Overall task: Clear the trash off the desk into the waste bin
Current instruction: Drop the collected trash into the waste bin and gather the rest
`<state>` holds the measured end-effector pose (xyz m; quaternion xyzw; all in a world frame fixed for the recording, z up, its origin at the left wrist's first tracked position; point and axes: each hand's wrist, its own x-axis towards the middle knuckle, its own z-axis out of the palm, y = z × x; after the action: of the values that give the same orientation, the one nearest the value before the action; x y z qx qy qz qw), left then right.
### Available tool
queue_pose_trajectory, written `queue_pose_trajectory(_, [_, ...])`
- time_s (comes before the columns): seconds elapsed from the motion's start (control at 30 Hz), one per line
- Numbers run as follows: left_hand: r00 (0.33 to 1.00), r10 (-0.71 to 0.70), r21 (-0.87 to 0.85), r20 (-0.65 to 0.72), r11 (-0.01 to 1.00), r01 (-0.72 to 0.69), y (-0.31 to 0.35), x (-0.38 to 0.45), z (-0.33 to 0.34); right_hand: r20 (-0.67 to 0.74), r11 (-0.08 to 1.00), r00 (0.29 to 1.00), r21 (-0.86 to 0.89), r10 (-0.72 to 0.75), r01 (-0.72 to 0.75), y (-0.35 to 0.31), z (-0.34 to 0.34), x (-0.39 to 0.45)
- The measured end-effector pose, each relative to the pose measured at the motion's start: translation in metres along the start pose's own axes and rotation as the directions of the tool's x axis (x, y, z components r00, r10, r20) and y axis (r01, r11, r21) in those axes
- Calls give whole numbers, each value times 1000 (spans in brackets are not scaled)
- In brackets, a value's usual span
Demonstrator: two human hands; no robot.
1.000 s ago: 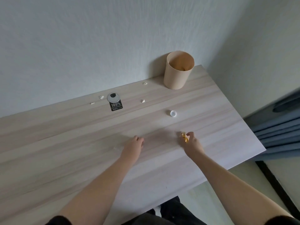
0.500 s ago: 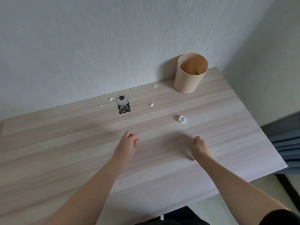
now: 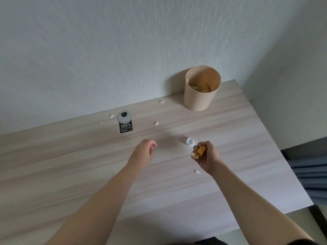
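My right hand (image 3: 208, 159) is lifted a little off the wooden desk (image 3: 70, 165) and holds a crumpled gold wrapper (image 3: 199, 152). A white bottle cap (image 3: 190, 142) lies just left of its fingers. A small white scrap (image 3: 197, 172) lies on the desk below that hand. My left hand (image 3: 144, 152) hovers mid-desk with fingers loosely curled and nothing in it. The beige waste bin (image 3: 198, 99) stands at the back right against the wall with some trash inside. More white scraps lie at the back: one scrap (image 3: 156, 123), another scrap (image 3: 161, 102), a third scrap (image 3: 111, 116).
A round grey cable grommet (image 3: 124, 116) with a black label (image 3: 126, 128) sits at the back of the desk. The desk's right edge drops off beside a grey curtain (image 3: 311, 174). A white wall runs behind the desk.
My right hand has risen off the desk and turned, showing the gold wrapper in its grip. The white scrap below it has come into sight. My left hand shifted slightly towards the back.
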<state>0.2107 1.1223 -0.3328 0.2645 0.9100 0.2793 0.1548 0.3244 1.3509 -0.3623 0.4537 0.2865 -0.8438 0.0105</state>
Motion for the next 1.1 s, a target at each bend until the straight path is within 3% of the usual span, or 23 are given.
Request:
queue_pose_trajectory(0.13, [999, -43, -6, -7, 999, 43, 4, 10, 5, -16, 999, 999, 21, 34, -34, -9, -4, 8])
queue_pose_trajectory(0.23, [995, -98, -19, -23, 995, 97, 6, 15, 7, -80, 958, 997, -285, -3, -20, -10, -11, 7])
queue_pose_trajectory(0.27, [992, -124, -32, -23, 992, 124, 8, 17, 8, -87, 888, 995, -460, -48, 3, -10, -15, 5])
queue_pose_trajectory(0.33, [986, -166, -40, -10, 985, 165, 10, 21, 9, -41, 624, 987, -778, -155, 66, -6, -24, 0])
queue_pose_trajectory(0.4, [984, -180, -32, 8, 983, 180, 12, 26, 11, 54, 288, 967, -949, -250, 127, 1, -33, -7])
queue_pose_trajectory(0.43, [983, -182, -28, 15, 983, 183, 13, 28, 11, 97, 177, 961, -973, -260, 146, 5, -36, -11])
queue_pose_trajectory(0.6, [979, -196, -26, 49, 980, 197, 17, 35, 18, 194, -64, 962, -981, -194, 185, 23, -51, -24])
queue_pose_trajectory(0.7, [978, -198, -25, 60, 980, 199, 18, 38, 23, 160, -46, 958, -987, -238, 154, 33, -57, -25])
queue_pose_trajectory(0.9, [977, -203, -12, 70, 979, 204, 16, 41, 27, 210, -138, 923, -975, -322, 174, 42, -59, -21])
queue_pose_trajectory(1.1, [979, -198, -6, 50, 980, 199, 12, 43, 25, 151, 187, 893, -950, -425, 249, 13, -42, -9])
